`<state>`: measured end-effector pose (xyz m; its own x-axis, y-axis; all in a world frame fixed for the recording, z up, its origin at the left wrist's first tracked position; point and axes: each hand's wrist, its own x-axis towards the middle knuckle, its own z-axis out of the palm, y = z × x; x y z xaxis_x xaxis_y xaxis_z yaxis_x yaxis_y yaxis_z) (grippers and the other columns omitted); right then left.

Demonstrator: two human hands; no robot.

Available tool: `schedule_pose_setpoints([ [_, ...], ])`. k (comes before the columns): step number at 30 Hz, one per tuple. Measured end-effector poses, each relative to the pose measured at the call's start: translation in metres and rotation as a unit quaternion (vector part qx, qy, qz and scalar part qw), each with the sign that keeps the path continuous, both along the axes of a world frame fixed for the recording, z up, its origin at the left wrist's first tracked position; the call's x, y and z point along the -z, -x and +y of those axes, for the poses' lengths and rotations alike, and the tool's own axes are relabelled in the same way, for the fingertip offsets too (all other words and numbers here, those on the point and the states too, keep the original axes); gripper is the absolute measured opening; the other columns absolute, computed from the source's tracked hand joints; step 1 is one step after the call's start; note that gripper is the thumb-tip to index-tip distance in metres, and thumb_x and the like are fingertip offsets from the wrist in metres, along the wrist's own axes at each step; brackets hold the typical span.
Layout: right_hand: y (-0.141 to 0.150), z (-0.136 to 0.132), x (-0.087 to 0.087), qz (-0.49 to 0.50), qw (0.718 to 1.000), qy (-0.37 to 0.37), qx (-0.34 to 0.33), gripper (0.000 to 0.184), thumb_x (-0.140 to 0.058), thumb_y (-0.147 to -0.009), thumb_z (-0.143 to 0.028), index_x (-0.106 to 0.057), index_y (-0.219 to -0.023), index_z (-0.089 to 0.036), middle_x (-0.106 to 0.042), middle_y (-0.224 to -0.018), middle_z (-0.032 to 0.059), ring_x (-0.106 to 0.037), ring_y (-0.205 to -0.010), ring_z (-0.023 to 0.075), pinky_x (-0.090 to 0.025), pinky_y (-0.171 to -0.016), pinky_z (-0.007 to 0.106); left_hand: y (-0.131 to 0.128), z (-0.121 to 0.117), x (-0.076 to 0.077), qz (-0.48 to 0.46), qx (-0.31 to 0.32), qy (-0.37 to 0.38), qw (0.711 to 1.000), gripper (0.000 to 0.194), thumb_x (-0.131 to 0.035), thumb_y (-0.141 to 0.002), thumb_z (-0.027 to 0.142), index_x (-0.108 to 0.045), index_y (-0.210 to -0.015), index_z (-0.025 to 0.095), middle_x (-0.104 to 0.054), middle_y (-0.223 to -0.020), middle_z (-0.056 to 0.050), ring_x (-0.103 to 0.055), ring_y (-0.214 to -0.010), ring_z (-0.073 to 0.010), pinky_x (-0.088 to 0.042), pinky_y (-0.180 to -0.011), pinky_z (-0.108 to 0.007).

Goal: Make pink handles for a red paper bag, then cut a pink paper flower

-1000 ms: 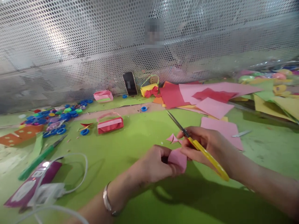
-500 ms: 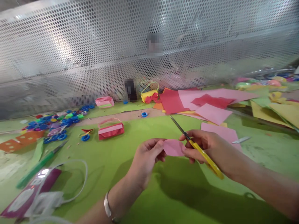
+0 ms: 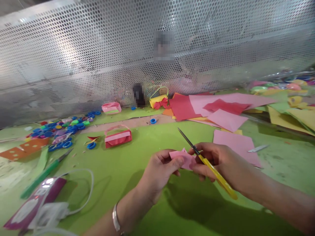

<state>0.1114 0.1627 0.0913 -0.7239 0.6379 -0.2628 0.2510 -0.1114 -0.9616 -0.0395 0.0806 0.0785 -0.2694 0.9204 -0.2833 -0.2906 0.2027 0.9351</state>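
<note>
A small piece of pink paper, bent and creased, is pinched between both hands above the green table. My left hand grips its left side, thumb lying on top. With its fingertips my right hand holds the right side of the paper. That same hand also keeps a pair of closed yellow-handled scissors against the fingers, dark blades pointing up and left, away from me. To the left of the hands stands a small red paper handbag with a pale pink strip.
Pink and red paper sheets lie behind my right hand, with a white blade-like piece nearby. Bottle caps, a green-handled tool and a purple power strip are on the left. A perforated metal screen closes off the back.
The pink paper was flatter half a second ago; now it is folded, and my left thumb has slid right over it. The scissors stay in my right hand. The view has shifted slightly.
</note>
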Motion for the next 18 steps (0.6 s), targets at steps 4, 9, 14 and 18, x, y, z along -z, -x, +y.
schedule_pose_setpoints([
  [4, 0.000, 0.000, 0.002, -0.014, 0.999, -0.013, -0.028, 0.032, -0.071, -0.069, -0.031, -0.057, -0.093, -0.016, -0.062, -0.069, -0.0006, -0.055, -0.057, 0.0121, -0.041, -0.051, 0.023, -0.001, -0.001, -0.001, 0.013, 0.036, 0.015, 0.999, 0.027, -0.080, -0.062, 0.034, -0.074, -0.074, 0.012, -0.072, -0.075, -0.007, -0.058, -0.065, -0.0112, -0.042, -0.054, -0.020],
  [9, -0.008, 0.011, 0.003, -0.048, 0.979, -0.193, -0.055, 0.027, -0.067, -0.072, -0.038, -0.060, -0.088, -0.018, -0.057, -0.068, -0.0017, -0.052, -0.061, 0.0141, -0.040, -0.052, 0.025, 0.000, -0.002, -0.002, -0.025, -0.005, 0.010, 1.000, 0.022, -0.078, -0.066, 0.032, -0.074, -0.076, 0.014, -0.074, -0.077, -0.007, -0.066, -0.073, -0.0151, -0.049, -0.060, -0.021],
  [14, -0.012, 0.020, 0.006, -0.099, 0.917, -0.374, -0.094, 0.038, -0.079, -0.063, -0.042, -0.064, -0.093, -0.022, -0.059, -0.084, 0.0011, -0.055, -0.072, 0.0177, -0.046, -0.065, 0.029, 0.001, -0.001, -0.003, -0.063, -0.032, -0.031, 0.997, 0.019, -0.081, -0.063, 0.028, -0.073, -0.073, 0.013, -0.074, -0.076, -0.005, -0.068, -0.074, -0.0147, -0.054, -0.076, -0.026],
  [18, -0.012, 0.022, 0.012, -0.094, 0.887, -0.439, -0.108, 0.047, -0.080, -0.064, -0.045, -0.065, -0.104, -0.026, -0.060, -0.092, 0.0037, -0.055, -0.075, 0.0196, -0.049, -0.069, 0.034, 0.001, 0.001, -0.002, -0.080, -0.046, -0.044, 0.995, 0.023, -0.085, -0.055, 0.026, -0.073, -0.070, 0.013, -0.073, -0.075, -0.004, -0.066, -0.071, -0.0130, -0.054, -0.078, -0.026],
])
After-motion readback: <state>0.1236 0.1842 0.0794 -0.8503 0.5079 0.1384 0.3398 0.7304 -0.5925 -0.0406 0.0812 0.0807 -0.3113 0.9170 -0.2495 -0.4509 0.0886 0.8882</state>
